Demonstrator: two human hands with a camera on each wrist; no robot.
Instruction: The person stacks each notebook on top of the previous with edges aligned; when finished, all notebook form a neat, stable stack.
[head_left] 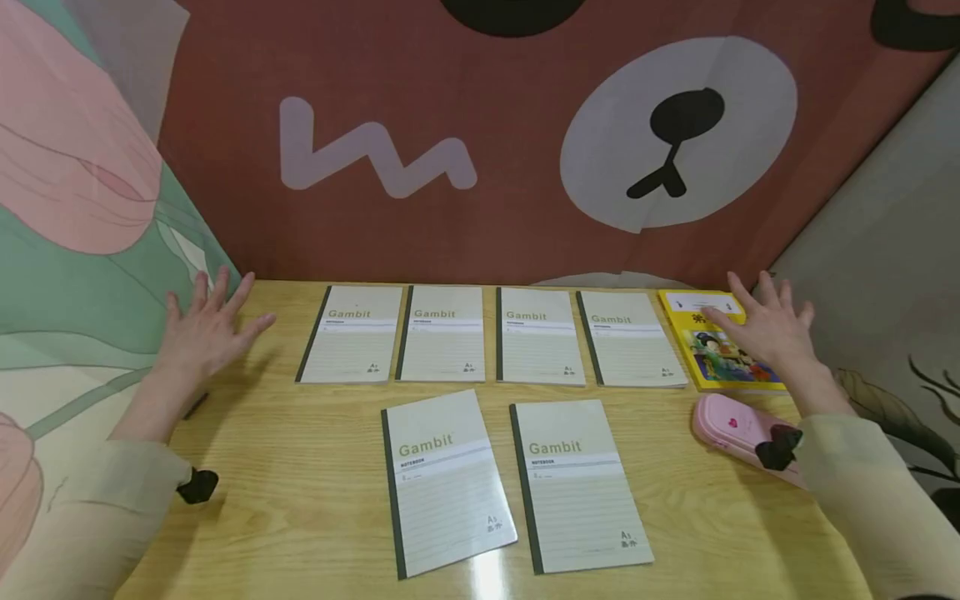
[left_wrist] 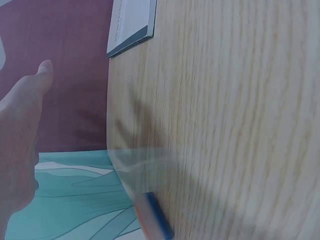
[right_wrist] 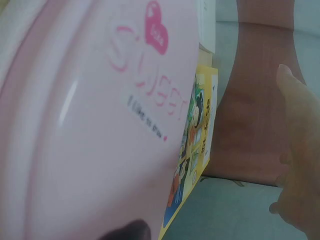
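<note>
My left hand (head_left: 210, 329), fingers spread and holding nothing, is raised at the table's left side. The leftmost notebook of the back row (head_left: 352, 333) lies to its right. My right hand (head_left: 772, 329), also empty with fingers spread, overlaps the yellow picture-covered book (head_left: 727, 354) in the head view. Below that hand, partly hidden by the sleeve, lies a pink pencil case (head_left: 738, 425), which fills much of the right wrist view. Two more Gambit notebooks, a left one (head_left: 450, 492) and a right one (head_left: 581, 492), lie slightly tilted at the front middle.
Several matching notebooks make a row along the back, including one beside the yellow book (head_left: 630, 337). A small blue-and-orange item (left_wrist: 156, 217) lies by the table's left edge. Printed cloth walls (head_left: 487, 233) enclose the wooden table (head_left: 300, 483).
</note>
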